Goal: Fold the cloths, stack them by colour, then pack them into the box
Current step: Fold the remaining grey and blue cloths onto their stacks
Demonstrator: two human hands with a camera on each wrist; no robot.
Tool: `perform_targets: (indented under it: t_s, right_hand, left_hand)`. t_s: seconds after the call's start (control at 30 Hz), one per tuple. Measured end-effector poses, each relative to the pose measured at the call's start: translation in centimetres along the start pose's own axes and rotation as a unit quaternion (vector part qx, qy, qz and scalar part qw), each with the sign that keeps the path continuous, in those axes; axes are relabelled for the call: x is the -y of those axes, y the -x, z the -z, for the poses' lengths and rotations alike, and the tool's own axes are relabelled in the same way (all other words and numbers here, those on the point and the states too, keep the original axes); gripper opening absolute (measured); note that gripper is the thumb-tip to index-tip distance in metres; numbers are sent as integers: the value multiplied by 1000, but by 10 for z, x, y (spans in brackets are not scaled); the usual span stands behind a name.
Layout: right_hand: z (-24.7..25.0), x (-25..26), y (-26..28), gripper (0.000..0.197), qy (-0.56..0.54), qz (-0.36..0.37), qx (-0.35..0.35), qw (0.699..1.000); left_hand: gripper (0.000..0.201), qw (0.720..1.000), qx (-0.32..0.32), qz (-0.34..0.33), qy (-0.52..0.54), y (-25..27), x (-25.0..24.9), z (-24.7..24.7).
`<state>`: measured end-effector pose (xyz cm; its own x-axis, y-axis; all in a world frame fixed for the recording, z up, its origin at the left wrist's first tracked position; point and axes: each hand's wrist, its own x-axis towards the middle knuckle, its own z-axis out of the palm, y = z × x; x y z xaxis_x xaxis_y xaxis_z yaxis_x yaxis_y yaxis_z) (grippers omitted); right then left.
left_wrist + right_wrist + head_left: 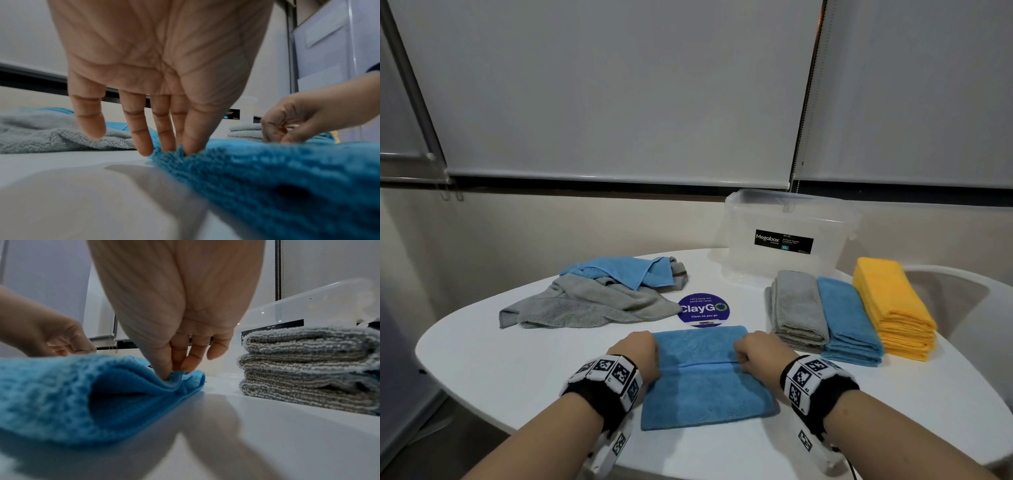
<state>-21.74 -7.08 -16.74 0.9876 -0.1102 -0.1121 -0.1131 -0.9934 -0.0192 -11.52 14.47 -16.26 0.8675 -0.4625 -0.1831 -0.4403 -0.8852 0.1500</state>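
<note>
A blue cloth (705, 377) lies partly folded on the white table (517, 370) in front of me. My left hand (638, 353) pinches its left edge (180, 152) between thumb and fingers. My right hand (755, 351) pinches the right edge (174, 374) at the fold line. To the right stand three folded stacks: grey (799, 311), blue (851, 322) and yellow (893, 308). A clear plastic box (787, 236) stands behind them, seemingly with nothing in it. Unfolded grey and blue cloths (599, 294) lie heaped at the back left.
A round purple ClayGo sticker (703, 308) sits on the table between the heap and the cloth I hold. A white chair (969, 298) stands at the right. Roller blinds cover the wall behind. Bare table surface lies to my left.
</note>
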Motion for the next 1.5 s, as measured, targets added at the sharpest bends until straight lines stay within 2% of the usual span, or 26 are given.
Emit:
perform_targets:
  t_s: [0.13, 0.27, 0.33, 0.4, 0.47, 0.53, 0.6, 0.7, 0.87, 1.0, 1.03, 1.13, 1.23, 1.3, 1.37, 1.4, 1.43, 1.5]
  right_hand:
    - [5, 0, 3, 36, 1, -1, -7, 1000]
    - [7, 5, 5, 30, -12, -9, 1, 1000]
    - [12, 9, 7, 19, -38, 3, -28, 999]
    - [16, 17, 7, 21, -100, 28, -78, 991]
    - [16, 29, 0, 34, -143, 52, -85, 985]
    - [9, 43, -15, 56, -130, 67, -25, 989]
    - [1, 54, -29, 77, -89, 60, 56, 993]
    - [-2, 53, -37, 91, -32, 14, 132, 991]
    - [-2, 17, -33, 104, -61, -27, 178, 982]
    - [-5, 5, -29, 138, -99, -20, 187, 977]
    - [-5, 4, -29, 132, -110, -17, 176, 978]
    - [1, 0, -26, 79, -155, -17, 100, 983]
    - [12, -2, -17, 27, -88, -34, 4, 996]
    - [12, 1, -9, 16, -61, -16, -48, 997]
    - [6, 13, 4, 26, -79, 50, -60, 994]
    - [2, 22, 13, 39, -81, 92, -32, 992]
    - [-3, 32, 22, 58, -71, 121, 27, 990]
    - [-8, 47, 39, 97, -19, 125, 141, 982]
  left_hand:
    - [15, 999, -14, -17, -44, 5, -3, 4]
    - [13, 1000, 13, -12, -12, 9, -2, 10]
    - [4, 999, 17, -26, -19, 11, -3, 15]
    - [18, 998, -6, -60, -33, 9, -6, 19]
    - [39, 992, -26, -120, -40, 5, -16, 15]
    - [63, 983, -16, -170, -60, 1, -29, 4]
    - [77, 983, 24, -157, -88, -5, -41, -10]
    - [78, 988, 79, -98, -87, -15, -43, -27]
    - [80, 991, 90, -55, -84, -17, -19, -32]
    - [81, 990, 97, -50, -86, -17, -13, -31]
    - [82, 990, 101, -53, -82, -17, -14, -29]
    - [82, 990, 103, -71, -68, -13, -13, -16]
    - [62, 990, 54, -122, -54, 2, -11, 5]
    - [58, 984, 12, -172, -35, 17, -15, 9]
    - [68, 975, 7, -218, -40, 34, -23, 4]
    - [75, 972, 27, -227, -57, 43, -28, -1]
    - [82, 970, 55, -225, -78, 50, -33, -7]
    - [93, 969, 100, -199, -107, 58, -40, -19]
